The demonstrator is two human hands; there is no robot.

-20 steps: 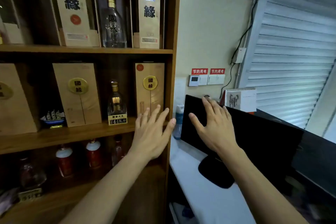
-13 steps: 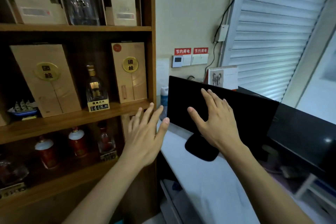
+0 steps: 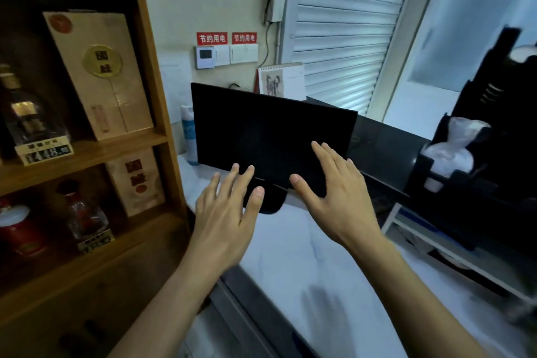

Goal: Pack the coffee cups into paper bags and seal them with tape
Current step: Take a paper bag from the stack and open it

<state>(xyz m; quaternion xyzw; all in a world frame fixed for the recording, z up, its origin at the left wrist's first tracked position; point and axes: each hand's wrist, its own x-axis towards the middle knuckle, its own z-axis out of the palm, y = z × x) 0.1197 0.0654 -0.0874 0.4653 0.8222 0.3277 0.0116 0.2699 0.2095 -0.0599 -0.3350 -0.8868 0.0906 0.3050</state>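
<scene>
While raised | left hand [image 3: 223, 218], right hand [image 3: 334, 192] | fingers spread, palms down

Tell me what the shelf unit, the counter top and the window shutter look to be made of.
Shelf unit: wood or wood veneer, satin brown; grain lines show on its boards.
Counter top: probably marble or a stone-look laminate, polished; white with faint grey veins and a soft sheen.
Window shutter: likely painted metal or plastic, white; narrow horizontal slats catch the light evenly.

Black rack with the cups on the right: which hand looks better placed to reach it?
Right hand, probably. It hangs open nearer the rack and its white cup stack. The left hand, also open, hangs by the shelf, farther off.
</scene>
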